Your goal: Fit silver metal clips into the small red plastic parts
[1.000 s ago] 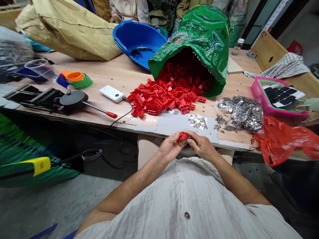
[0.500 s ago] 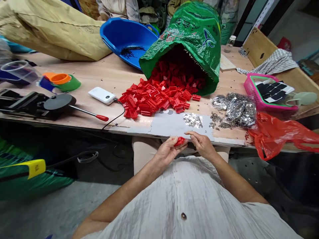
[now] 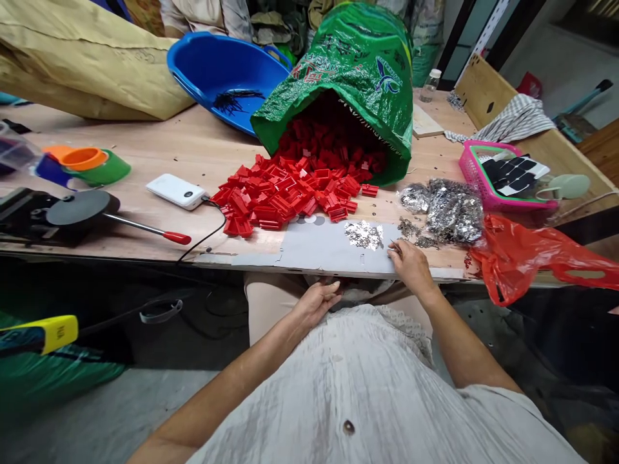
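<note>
Right hand (image 3: 411,269) reaches onto the table (image 3: 193,148), fingers (image 3: 397,252) pressed together by metal bits (image 3: 363,234)

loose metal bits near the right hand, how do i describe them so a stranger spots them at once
Find the green sack tipped on the wooden table, spilling red plastic parts. In front of that spill, on the grey patch at the near edge, lies a small scatter of silvery metal pieces beside the right hand. Unlike the bagged pieces to its right, it lies loose.
</note>
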`<state>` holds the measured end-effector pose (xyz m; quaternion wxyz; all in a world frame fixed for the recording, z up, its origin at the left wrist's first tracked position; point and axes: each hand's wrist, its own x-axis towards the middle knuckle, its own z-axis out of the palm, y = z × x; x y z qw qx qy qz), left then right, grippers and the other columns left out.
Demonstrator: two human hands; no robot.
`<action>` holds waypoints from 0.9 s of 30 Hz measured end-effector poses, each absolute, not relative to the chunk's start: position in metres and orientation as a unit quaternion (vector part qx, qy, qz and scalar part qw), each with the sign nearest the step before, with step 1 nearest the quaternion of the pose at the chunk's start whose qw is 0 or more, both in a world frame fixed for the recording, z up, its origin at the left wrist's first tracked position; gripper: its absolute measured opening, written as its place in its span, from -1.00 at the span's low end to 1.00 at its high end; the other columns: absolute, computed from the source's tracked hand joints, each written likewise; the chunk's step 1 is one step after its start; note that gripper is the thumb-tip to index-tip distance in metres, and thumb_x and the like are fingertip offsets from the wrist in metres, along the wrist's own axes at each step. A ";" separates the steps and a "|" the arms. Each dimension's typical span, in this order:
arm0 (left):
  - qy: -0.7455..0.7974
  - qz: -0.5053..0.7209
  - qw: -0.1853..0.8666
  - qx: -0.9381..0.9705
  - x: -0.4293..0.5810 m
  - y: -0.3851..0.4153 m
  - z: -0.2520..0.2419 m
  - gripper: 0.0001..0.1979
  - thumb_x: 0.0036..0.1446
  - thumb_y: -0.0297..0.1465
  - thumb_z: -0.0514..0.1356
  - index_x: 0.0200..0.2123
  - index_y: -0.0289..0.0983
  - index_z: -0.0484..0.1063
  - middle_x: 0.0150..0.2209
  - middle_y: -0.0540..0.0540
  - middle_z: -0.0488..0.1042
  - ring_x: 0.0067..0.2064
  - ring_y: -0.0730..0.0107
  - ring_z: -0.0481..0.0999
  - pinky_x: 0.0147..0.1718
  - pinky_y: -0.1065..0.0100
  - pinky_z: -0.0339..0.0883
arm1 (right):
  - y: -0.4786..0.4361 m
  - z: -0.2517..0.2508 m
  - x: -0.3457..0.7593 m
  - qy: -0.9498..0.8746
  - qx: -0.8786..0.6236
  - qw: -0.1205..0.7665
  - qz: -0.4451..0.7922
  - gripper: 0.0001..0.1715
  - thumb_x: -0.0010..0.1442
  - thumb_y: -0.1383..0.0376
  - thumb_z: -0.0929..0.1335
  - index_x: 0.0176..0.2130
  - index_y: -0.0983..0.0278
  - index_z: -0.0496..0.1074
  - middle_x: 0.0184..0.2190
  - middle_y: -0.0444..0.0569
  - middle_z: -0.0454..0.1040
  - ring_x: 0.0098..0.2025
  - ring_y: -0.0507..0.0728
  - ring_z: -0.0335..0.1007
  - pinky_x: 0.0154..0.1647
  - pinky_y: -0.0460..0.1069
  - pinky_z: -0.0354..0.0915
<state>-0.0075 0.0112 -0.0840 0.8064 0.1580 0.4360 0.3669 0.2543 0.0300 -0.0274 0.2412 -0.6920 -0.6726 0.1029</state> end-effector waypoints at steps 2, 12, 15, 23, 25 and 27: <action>0.449 0.331 0.811 0.178 -0.008 0.008 -0.073 -0.80 -0.10 -0.47 0.44 -0.40 -0.32 0.48 -0.39 -0.10 0.54 -0.35 0.42 0.57 -0.24 0.40 0.51 | 0.037 -0.028 0.247 -0.674 -0.702 0.212 0.089 -0.83 0.27 0.27 0.28 -0.18 0.25 0.43 -0.22 0.06 0.52 -0.16 0.20 0.42 -0.15 0.03 0.25; 0.495 0.420 0.455 0.609 0.001 0.080 0.001 -0.79 0.10 -0.36 0.27 -0.15 -0.20 0.51 -0.20 -0.13 0.53 -0.18 0.23 0.50 -0.21 0.28 0.37 | 0.055 -0.026 0.235 -0.687 -0.710 0.144 0.058 -0.81 0.28 0.33 0.25 -0.18 0.27 0.43 -0.24 0.06 0.50 -0.19 0.19 0.39 -0.20 0.01 0.19; 0.543 0.392 0.238 0.704 0.007 0.116 -0.002 -0.68 0.07 -0.49 0.27 -0.06 -0.20 0.49 -0.07 -0.20 0.48 0.00 0.04 0.39 0.07 0.10 0.21 | 0.056 -0.027 0.235 -0.689 -0.710 0.137 0.043 -0.78 0.30 0.33 0.23 -0.17 0.28 0.45 -0.23 0.09 0.50 -0.20 0.19 0.38 -0.21 0.01 0.19; 0.571 0.260 0.080 0.774 0.022 0.149 -0.025 -0.67 0.09 -0.45 0.26 -0.04 -0.27 0.45 -0.05 -0.31 0.38 0.03 -0.08 0.28 0.03 0.04 0.18 | 0.060 -0.030 0.244 -0.701 -0.691 0.161 0.066 -0.65 0.26 0.41 0.22 -0.01 0.29 0.42 -0.18 0.10 0.51 -0.14 0.21 0.41 -0.14 0.03 0.24; 0.569 0.268 0.078 0.774 0.024 0.151 -0.024 -0.70 0.08 -0.47 0.26 -0.07 -0.27 0.46 -0.05 -0.30 0.38 0.03 -0.07 0.28 0.03 0.05 0.17 | 0.060 -0.030 0.247 -0.715 -0.673 0.174 0.072 -0.60 0.24 0.43 0.21 0.03 0.26 0.41 -0.16 0.08 0.52 -0.13 0.20 0.42 -0.11 0.03 0.25; 0.565 0.271 0.080 0.775 0.024 0.154 -0.023 -0.72 0.07 -0.49 0.27 -0.10 -0.28 0.45 -0.07 -0.29 0.39 0.02 -0.06 0.28 0.04 0.06 0.15 | 0.062 -0.031 0.249 -0.723 -0.662 0.183 0.078 -0.61 0.24 0.43 0.20 0.00 0.26 0.42 -0.17 0.08 0.52 -0.12 0.20 0.42 -0.10 0.03 0.26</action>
